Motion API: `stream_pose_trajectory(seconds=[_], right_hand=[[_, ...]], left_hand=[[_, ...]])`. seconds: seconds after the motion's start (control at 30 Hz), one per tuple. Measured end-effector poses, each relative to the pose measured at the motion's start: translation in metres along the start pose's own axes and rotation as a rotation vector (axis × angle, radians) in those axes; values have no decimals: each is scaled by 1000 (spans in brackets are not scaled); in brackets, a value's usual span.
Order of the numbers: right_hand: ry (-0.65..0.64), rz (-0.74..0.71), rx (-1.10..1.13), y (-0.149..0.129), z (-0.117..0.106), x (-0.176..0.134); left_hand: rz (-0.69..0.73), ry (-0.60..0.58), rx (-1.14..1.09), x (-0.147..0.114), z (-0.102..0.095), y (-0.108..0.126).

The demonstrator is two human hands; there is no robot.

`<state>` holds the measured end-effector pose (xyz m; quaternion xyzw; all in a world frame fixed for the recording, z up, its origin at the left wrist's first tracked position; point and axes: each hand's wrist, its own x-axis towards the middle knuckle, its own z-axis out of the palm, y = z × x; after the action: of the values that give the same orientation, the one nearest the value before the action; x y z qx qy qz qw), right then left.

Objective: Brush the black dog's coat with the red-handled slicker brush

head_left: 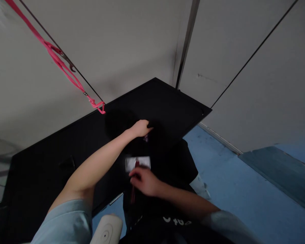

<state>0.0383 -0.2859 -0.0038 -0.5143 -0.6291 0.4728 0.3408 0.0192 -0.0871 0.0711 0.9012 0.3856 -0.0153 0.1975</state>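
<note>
My left hand [140, 128] reaches across the black tabletop with its fingers curled in. Just under it is a small purplish, beaded-looking bit [145, 138]; what the fingers hold is lost against the black surface. Nearer to me, my right hand [146, 181] is closed around a slim dark red tool [133, 195], slightly blurred, its exact kind unclear. The tool's upper end overlaps a small white rectangular packet or card [146, 161] lying near the table's front edge.
The black table [173, 105] stands against a pale wall [132, 40]. A pink strap [66, 69] with a metal hook hangs at the upper left. A small black object [68, 164] lies on the left. Below is blue floor [226, 183]; a whitish device [108, 228] is close to me.
</note>
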Motion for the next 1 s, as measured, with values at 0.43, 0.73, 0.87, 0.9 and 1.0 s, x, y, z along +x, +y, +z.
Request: stream_pose_trajectory(seconds=[0.43, 0.73, 0.87, 0.9, 1.0], right_hand=[[80, 123, -407, -10, -29, -31], [205, 145, -468, -2, -70, -18], [268, 260, -519, 22, -111, -36], [297, 296, -534, 26, -119, -45], [317, 348, -551, 27, -132, -66]], left_hand=[[-92, -13, -237, -31, 6, 24], [171, -1, -159, -26, -3, 22], [447, -36, 116, -26, 4, 5], [430, -23, 201, -23, 10, 2], [358, 70, 345, -7, 30, 1]])
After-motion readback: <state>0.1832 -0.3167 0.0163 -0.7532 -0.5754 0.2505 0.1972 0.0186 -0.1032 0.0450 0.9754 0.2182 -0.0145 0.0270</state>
